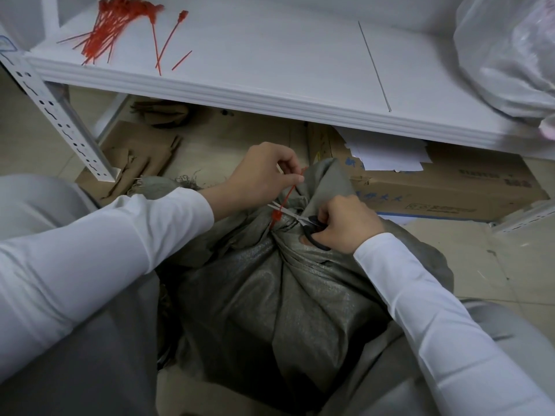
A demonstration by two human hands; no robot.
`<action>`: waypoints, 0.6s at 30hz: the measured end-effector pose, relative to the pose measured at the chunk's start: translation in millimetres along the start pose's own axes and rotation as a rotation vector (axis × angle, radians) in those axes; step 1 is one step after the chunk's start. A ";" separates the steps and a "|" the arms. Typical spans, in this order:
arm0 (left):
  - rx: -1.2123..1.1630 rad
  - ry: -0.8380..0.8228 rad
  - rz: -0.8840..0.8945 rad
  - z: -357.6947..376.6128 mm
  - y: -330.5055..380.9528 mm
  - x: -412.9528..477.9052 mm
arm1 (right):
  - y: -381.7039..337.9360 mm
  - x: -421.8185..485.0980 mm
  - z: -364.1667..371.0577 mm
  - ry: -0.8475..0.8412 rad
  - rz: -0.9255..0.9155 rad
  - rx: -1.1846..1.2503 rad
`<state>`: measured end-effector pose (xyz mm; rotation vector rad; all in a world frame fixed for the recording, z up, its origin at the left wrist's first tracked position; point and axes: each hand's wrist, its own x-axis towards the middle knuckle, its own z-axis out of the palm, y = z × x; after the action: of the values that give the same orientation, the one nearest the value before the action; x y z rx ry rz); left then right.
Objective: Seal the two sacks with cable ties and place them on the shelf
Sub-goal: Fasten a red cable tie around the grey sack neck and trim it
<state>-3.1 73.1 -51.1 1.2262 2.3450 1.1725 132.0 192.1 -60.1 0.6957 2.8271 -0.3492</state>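
A grey woven sack (288, 298) stands on the floor between my knees, its neck gathered and bound by a red cable tie (277, 217). My left hand (264, 172) pinches the tie's free tail and holds it up and taut. My right hand (345, 226) grips black-handled scissors (303, 222), whose blades straddle the tail just above the tie's lock. Part of another grey sack (156, 185) shows behind my left forearm. The white shelf (270, 55) runs across the top of the view.
A bunch of loose red cable ties (117, 28) lies on the shelf at the left. A translucent white plastic bag (510, 52) sits on the shelf's right end. Below the shelf are a cardboard box (444, 184) with white papers, flattened cardboard (135, 151) and the perforated shelf post (54, 115).
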 end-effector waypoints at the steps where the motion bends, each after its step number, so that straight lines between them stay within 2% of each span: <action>1: -0.003 -0.001 -0.001 -0.1 -0.1 0.1 | -1.1 -0.8 0.0 0.014 -0.003 -0.015; 18: 0.010 -0.009 0.039 -0.6 2.3 0.6 | -10.6 -6.8 -3.2 0.122 -0.033 -0.072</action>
<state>-2.5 74.0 -48.8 1.2827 2.3332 1.1667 132.4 180.9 -53.4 0.6776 2.9529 -0.2163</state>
